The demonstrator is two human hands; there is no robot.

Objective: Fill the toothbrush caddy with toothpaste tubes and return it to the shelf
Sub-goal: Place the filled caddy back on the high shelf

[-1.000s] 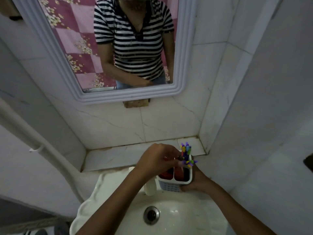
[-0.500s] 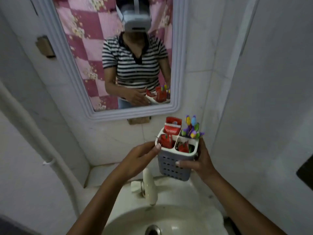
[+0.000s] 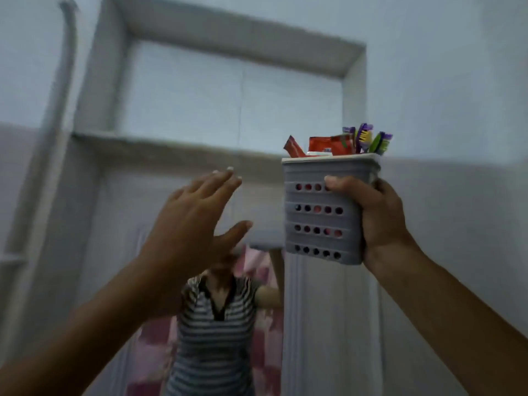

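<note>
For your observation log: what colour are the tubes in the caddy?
Red tubes, clearest in the head view.

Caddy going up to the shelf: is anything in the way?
Nothing visible blocks it. The right hand holds the caddy up, right of the shelf ledge. The ledge looks bare from below, though its top surface is hidden. The left hand is open, beside the caddy, not touching it.

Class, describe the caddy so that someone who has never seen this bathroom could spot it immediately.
Find the recessed wall shelf above the mirror. Just below its ledge, to the right, the right hand holds up a grey caddy. Rows of round holes mark its side, and red toothpaste tubes and purple-green toothbrushes poke out.
</note>
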